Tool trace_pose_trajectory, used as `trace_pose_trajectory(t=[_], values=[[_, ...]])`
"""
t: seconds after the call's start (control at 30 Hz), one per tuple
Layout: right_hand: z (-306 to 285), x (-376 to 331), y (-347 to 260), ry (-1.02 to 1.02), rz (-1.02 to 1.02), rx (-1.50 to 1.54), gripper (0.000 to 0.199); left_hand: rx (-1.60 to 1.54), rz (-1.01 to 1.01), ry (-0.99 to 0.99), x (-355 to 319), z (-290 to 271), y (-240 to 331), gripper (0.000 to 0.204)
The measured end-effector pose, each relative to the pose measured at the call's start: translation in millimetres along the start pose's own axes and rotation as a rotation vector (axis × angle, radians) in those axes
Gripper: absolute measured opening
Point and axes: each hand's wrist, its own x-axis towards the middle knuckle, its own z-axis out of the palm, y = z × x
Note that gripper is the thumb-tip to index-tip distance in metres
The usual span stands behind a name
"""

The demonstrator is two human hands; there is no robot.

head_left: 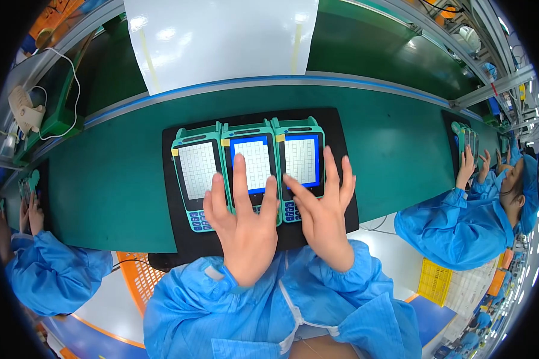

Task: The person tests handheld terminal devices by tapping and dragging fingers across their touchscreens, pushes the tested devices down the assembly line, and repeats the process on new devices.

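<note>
Three green handheld card terminals lie side by side on a black mat [340,137], screens up, keypads toward me. The left terminal [196,173] has a white gridded screen. On the middle terminal [257,157] and the right terminal [302,157], blue borders part of the grid. My left hand [245,233] is over the middle terminal, its spread fingers reaching across its screen and the left terminal's edge. My right hand [326,224] is above the right terminal, fingers apart, index fingertip at the screen's lower left. Whether any fingertip touches glass, I cannot tell. Neither hand holds anything.
A green bench top [114,179] runs to both sides, with a white sheet [221,42] along its back. Co-workers in blue smocks sit at the left [60,275] and right [461,230]. An orange basket [139,276] and a yellow crate [435,281] are below the bench.
</note>
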Motion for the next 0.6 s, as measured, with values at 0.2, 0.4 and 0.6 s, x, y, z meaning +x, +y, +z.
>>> trace_pose_trajectory(t=[0.2,0.4,0.6], values=[[-0.1,44.2,3.1,0.109,0.002,-0.064,0.036,-0.014,-0.032,0.094,46.4,12.5,2.6,0.03],[-6.0,22.5,4.3,0.008,0.007,-0.037,0.034,-0.042,-0.032,0.026,25.9,7.6,1.0,0.029],[-18.6,-6.6,6.3,-0.052,0.051,0.026,0.035,0.044,-0.001,-0.023,-4.8,-12.5,-2.6,0.025]])
